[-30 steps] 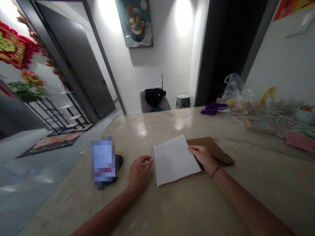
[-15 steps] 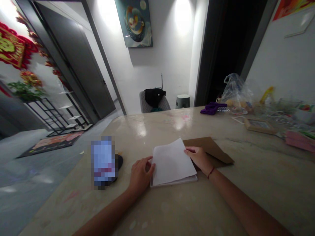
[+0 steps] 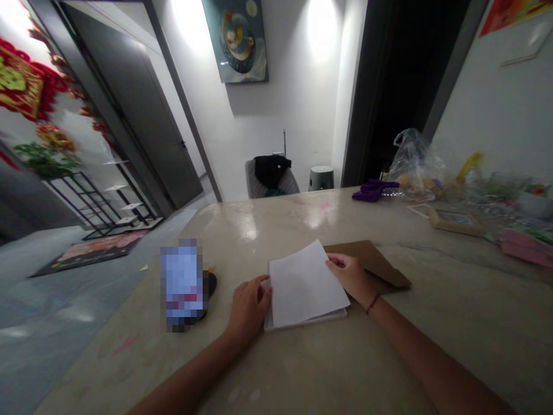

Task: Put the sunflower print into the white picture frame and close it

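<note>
One stack of white paper point(image 3: 305, 285) lies on the desk point(image 3: 432, 334), just beside a brown envelope point(image 3: 374, 265). The left hand point(image 3: 248, 308) touches the stack's left edge, and the right hand point(image 3: 349, 278) sits at its right edge. From here, I cannot tell whether either grip is clenched on the sheets or only resting there.

Bright pools of light fall from above onto the back wall point(image 3: 294, 104), and their glare streaks across the polished stone tabletop point(image 3: 253, 230) — nearer in it turns dim, leaving the white paper point(image 3: 305, 285) flatly lit. Toward the edges the door frame point(image 3: 184, 104) bends with wide-lens distortion, and a pixelated blur point(image 3: 181, 285) hides one patch completely.
</note>
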Available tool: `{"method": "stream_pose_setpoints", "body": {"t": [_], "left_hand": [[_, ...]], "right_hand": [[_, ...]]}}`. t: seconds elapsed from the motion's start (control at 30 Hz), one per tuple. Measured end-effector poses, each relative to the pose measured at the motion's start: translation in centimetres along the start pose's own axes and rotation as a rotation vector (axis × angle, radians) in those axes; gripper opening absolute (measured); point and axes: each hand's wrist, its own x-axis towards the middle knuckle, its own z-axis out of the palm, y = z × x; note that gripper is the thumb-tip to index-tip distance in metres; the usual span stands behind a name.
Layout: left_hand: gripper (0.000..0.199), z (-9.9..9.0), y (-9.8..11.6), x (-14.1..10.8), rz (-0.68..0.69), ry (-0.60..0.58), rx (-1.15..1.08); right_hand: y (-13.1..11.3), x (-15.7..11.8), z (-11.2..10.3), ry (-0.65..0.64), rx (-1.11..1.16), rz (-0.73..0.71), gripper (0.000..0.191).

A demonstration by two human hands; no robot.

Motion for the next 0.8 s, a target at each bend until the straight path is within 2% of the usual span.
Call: {"method": "stream_pose_setpoints", "body": {"t": [0.2,0.4,0.6,0.7,0.8], "left_hand": [[0.037,0.0,0.1,0.0,0.024,-0.010,0.009],[0.033,0.1,-0.1,0.0,0.044,0.010,0.016],[0.030,0.4,-0.6,0.1,0.075,0.053,-0.023],[0.030,0.7,-0.9,0.2,0.109,0.072,-0.024],[0.032,0.9,-1.0,0.4,0.150,0.028,-0.035]], "right_hand": [[-0.3,-0.9,1.2,-0.004,-0.098,0.002,0.031],[-0.2,-1.1,1.3,-0.032,-0.492,-0.144,0.028],[-0.8,-1.6,1.5,-0.066,-0.722,-0.330,0.053],[-1.1,-2.0,1.4,-0.222,-0.798,-0.365,0.058],[-1.1,-2.4,1.4,-0.367,-0.820,-0.278,0.065]]}}
